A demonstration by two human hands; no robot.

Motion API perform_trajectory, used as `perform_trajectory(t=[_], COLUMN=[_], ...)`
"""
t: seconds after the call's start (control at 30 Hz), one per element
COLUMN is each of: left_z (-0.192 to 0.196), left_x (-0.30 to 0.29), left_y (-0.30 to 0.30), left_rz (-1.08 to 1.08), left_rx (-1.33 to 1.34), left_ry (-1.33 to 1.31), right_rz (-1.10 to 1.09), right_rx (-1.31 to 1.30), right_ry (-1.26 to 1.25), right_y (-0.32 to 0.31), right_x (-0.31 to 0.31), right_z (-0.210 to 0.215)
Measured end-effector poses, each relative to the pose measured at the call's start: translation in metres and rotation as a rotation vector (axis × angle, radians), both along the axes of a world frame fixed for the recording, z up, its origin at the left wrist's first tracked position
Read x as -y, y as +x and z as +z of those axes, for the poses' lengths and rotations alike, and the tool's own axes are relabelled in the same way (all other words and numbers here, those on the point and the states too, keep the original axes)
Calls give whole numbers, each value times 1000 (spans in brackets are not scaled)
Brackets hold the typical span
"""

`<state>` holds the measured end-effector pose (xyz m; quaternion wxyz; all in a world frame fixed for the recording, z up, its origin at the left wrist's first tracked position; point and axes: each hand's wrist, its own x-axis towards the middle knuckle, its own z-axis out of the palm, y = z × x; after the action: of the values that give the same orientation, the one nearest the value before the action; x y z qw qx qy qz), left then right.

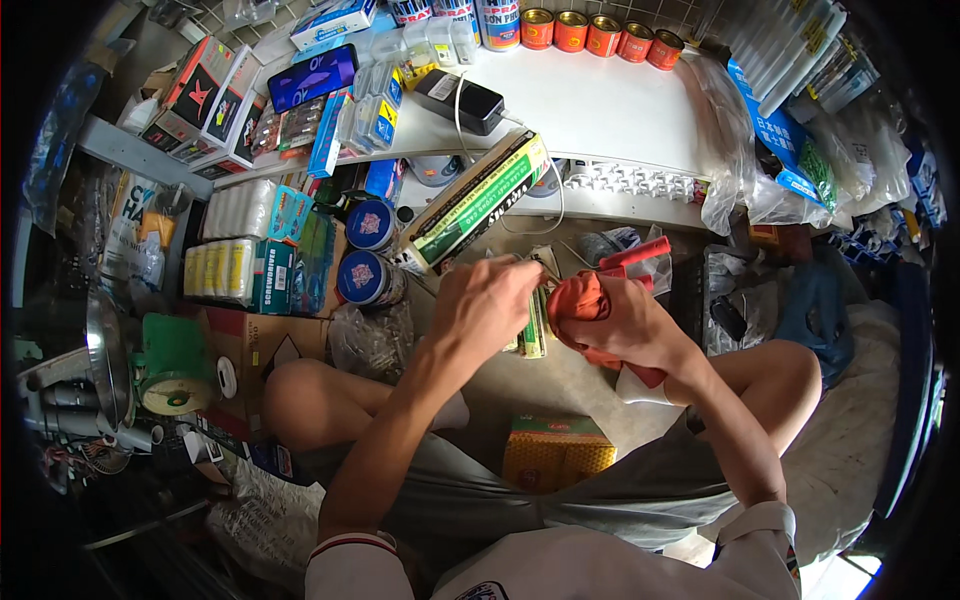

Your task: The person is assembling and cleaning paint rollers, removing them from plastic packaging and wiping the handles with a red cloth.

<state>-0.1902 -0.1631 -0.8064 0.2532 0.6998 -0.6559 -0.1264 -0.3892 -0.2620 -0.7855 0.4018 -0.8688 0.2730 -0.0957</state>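
My right hand (635,325) is closed around a crumpled orange-red bundle (580,300) that looks like soft cloth or thin plastic. A red tube-like piece (637,255) sticks out just beyond that hand. To its left, my left hand (485,305) is closed, with thumb and fingers pressed together near the bundle; what they pinch is hidden. Under and between the hands stand slim green and cream boxes (536,330), partly covered. A long green, black and yellow carton (475,205) slants up just beyond my left hand.
A yellow box (560,455) with a green edge sits on the floor between my legs. Ahead is a white shelf (600,105) with red cans (570,32), a black adapter (460,100) and a phone (313,78). Blue-lidded jars (372,275) and a green scale (175,365) stand left.
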Motion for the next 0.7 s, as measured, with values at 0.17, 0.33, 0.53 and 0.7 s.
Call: perform_trajectory(t=[0.17,0.33,0.53,0.7], left_z=[8,7,0,-6], left_x=[4,8,13,8], left_y=[13,26,30,13], left_rz=[15,102,152,158], left_rx=[-140,-156,-78,-75], left_ry=[-63,5,50,-142], right_rz=[-171,-58,0,-98], right_rx=[64,-40,-62,-138], right_ry=[1208,972,-242,-438], right_y=[-13,-15,-31,-37], right_x=[1,14,-4,-12], right_z=[10,13,-7,-14])
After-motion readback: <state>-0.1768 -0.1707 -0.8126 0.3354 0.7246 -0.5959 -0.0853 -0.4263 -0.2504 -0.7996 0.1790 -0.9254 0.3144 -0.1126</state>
